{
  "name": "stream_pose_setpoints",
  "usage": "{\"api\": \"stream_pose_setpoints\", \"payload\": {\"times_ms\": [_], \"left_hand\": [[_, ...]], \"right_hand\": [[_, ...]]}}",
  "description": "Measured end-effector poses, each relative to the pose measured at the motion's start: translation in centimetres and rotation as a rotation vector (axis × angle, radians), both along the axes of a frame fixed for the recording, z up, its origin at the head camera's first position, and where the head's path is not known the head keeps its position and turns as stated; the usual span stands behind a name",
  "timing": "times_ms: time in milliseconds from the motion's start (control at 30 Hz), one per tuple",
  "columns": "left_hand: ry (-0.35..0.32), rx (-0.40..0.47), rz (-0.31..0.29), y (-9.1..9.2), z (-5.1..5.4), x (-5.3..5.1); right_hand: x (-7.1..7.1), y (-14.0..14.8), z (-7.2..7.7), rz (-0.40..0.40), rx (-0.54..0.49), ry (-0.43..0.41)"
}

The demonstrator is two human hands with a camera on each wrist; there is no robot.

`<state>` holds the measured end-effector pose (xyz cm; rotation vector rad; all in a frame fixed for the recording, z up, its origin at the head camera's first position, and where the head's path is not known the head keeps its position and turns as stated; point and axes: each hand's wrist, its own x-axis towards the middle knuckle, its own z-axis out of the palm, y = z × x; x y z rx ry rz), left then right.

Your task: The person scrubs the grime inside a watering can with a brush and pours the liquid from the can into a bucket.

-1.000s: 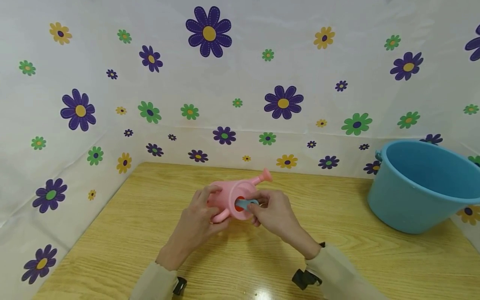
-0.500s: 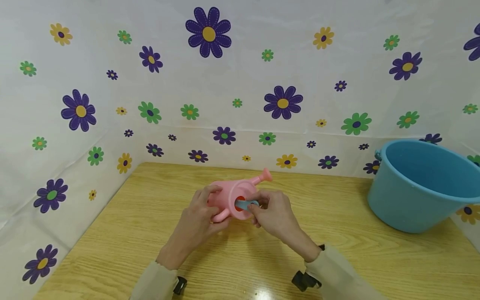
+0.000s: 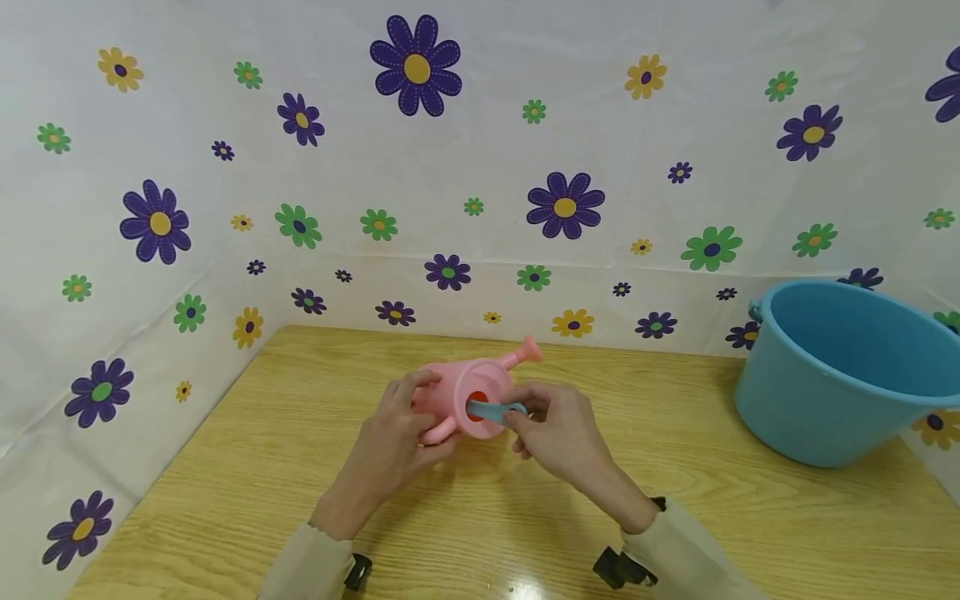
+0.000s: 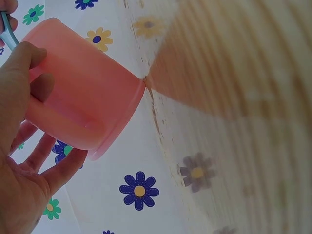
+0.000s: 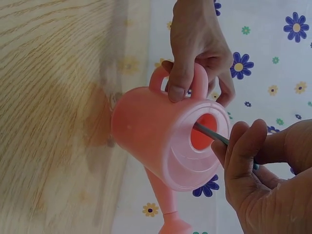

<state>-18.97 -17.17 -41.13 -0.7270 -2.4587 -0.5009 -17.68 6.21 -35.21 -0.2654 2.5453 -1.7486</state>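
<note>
A pink toy watering can (image 3: 447, 383) leans on the table, its round top opening facing the person and its spout angled up to the right. My left hand (image 3: 390, 442) grips it by the looped handle, the thumb through the loop in the right wrist view. Between thumb and fingers, my right hand (image 3: 558, 429) pinches a slim light-blue handle (image 3: 491, 412) with a rounded end. The far end of this blue piece (image 5: 210, 132) goes into the can's opening and is hidden, so its kind cannot be told.
A large blue bucket (image 3: 810, 408) stands at the right of the wood-grain table (image 3: 225, 500). White sheeting (image 3: 480, 150) printed with flowers rises behind the table and along its left side.
My right hand has drawn slightly to the right with the blue handle, and a little more of it shows outside the opening. The left hand and watering can stay nearly still.
</note>
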Motion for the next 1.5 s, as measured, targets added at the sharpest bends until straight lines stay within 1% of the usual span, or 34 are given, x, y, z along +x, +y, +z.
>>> {"api": "stream_pose_setpoints", "payload": {"times_ms": [467, 667, 1100, 1500], "left_hand": [[-0.025, 0.02, 0.006, -0.1, -0.1, 0.1], [-0.024, 0.016, 0.009, -0.1, -0.1, 0.2], [-0.017, 0.004, 0.014, 0.0, 0.0, 0.2], [0.002, -0.006, 0.007, 0.2, 0.1, 0.1]], "right_hand": [[0.7, 0.8, 0.9, 0.011, 0.009, 0.003], [0.9, 1.0, 1.1, 0.02, 0.011, 0.012], [1.0, 0.7, 1.3, 0.05, -0.003, 0.026], [0.9, 0.0, 1.0, 0.054, -0.012, 0.041]]}}
